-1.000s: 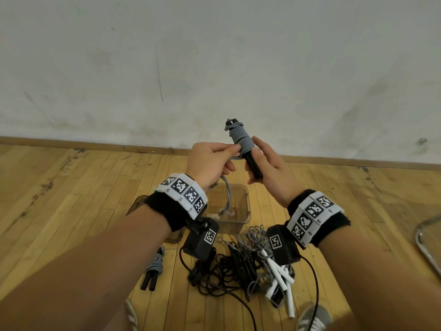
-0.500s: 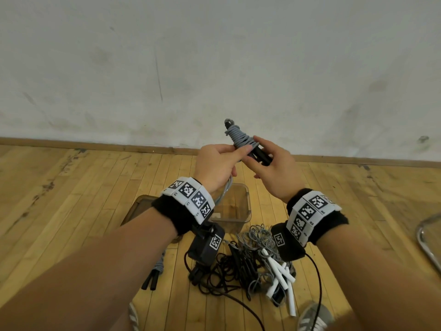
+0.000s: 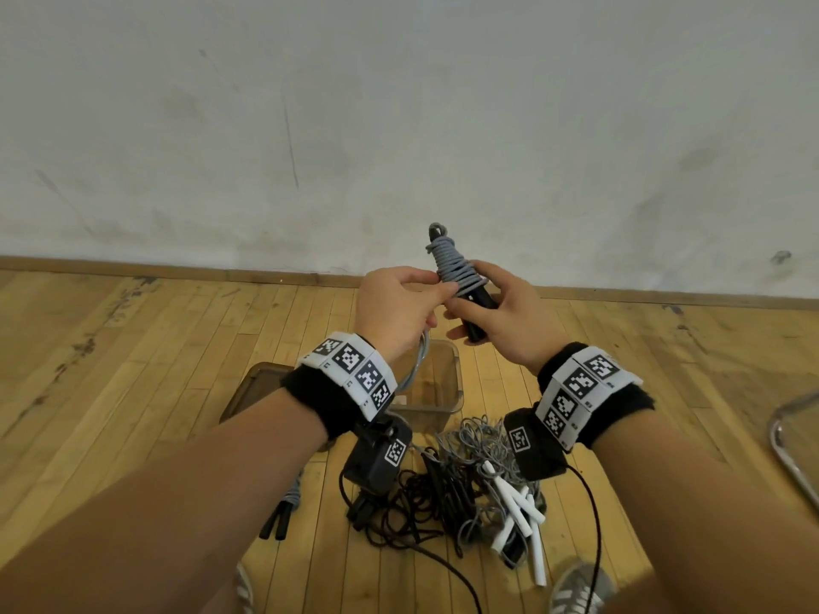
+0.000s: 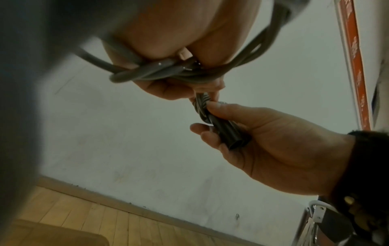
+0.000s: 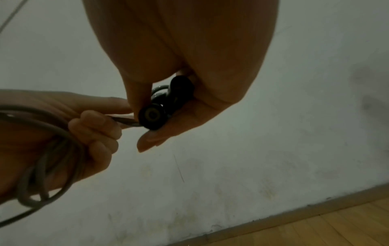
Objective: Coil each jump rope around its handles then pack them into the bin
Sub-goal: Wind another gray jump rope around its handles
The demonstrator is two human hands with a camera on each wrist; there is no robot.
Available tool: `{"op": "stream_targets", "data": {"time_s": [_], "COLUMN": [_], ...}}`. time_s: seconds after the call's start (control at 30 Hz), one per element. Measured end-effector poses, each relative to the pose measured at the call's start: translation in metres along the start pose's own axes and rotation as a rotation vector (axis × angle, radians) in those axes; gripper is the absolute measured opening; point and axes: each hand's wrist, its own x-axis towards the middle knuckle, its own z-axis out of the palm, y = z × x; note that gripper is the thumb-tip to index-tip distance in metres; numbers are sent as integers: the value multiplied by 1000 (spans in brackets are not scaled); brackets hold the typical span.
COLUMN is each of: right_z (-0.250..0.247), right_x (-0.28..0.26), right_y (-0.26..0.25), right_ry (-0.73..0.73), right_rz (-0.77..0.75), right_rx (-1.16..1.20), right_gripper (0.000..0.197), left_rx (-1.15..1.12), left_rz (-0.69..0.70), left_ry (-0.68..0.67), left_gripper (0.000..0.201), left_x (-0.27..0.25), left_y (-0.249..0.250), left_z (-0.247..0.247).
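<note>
A grey jump rope [image 3: 453, 267] is wound tightly round its two black handles [image 3: 475, 311], held up in front of the wall. My right hand [image 3: 501, 319] grips the handles near their lower ends [image 5: 153, 116]. My left hand [image 3: 394, 305] pinches the grey cord [image 4: 168, 73] beside the coil, and loose loops of it hang under the palm [image 5: 42, 166]. The clear plastic bin [image 3: 436, 387] stands on the floor below my hands. A coiled grey rope with black handles [image 3: 283, 511] lies on the floor at the left.
A tangle of black and grey ropes [image 3: 447, 494] with white handles [image 3: 518, 516] lies on the wooden floor in front of the bin. A brown lid [image 3: 252, 387] lies left of the bin. A metal chair frame [image 3: 793, 445] shows at the right edge. My shoes [image 3: 576, 591] are at the bottom.
The handle bundle has tipped from leaning left to more upright as my hands turned it. My left hand has laid more cord on the coil, and the hanging loop is shorter.
</note>
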Motion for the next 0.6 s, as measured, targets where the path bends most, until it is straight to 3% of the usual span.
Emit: {"op": "stream_targets", "data": {"time_s": [0.2,0.37,0.47,0.6], "right_z": [2,14,19,16], "right_x": [3,-1,-3,-5], "right_y": [6,5,3,-3], "right_ry": [89,39,-31,-42], "right_rz": [-117,-233,-165,-74], "right_rx": [-266,-497,-363,-4], "right_gripper": [55,61,55,46], "left_rx": [12,38,41,-71], "left_rz": [-10,-37,-48,-59], "left_ry": [-11,53,76,32], "left_gripper": [29,56,58,58], "left_x": [-4,-4,-1,4], "left_y": [4,5,7,9], "left_z": [3,1,-3,-6]}}
